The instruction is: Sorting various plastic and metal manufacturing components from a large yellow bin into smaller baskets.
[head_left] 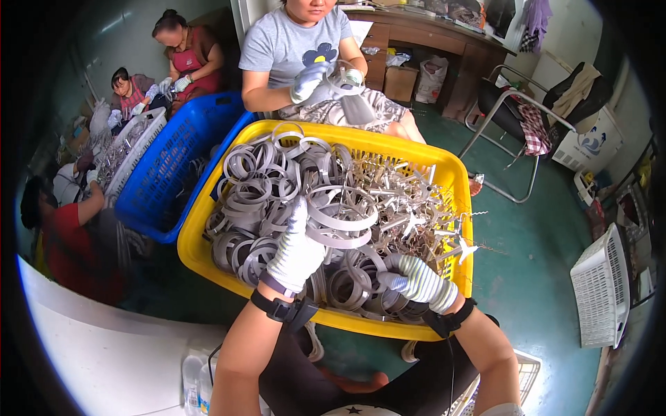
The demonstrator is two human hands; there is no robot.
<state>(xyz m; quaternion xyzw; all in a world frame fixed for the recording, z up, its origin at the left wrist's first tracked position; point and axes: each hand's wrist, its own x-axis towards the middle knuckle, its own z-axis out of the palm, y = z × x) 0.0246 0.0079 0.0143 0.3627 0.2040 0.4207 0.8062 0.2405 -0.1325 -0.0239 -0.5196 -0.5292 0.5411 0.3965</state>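
Note:
My left hand [300, 251], in a striped white glove, is closed on the edge of some flat metal rings [347, 224], held up above the yellow basket [186, 244]. At the basket's near right, my right hand [422, 283] has its gloved fingers curled together at the rim of another metal ring [380, 258]. Many loose grey metal rings [251, 193] fill the basket's left and near part. To the right lies a heap of small branching metal pieces [409, 208] with thin wavy strips.
A blue basket [156, 163] adjoins on the left, with a white basket [139, 149] of metal parts beyond. Across from me a seated person [305, 62] in gloves handles rings; several others work at left. A chair [527, 118] and white basket [602, 288] stand right.

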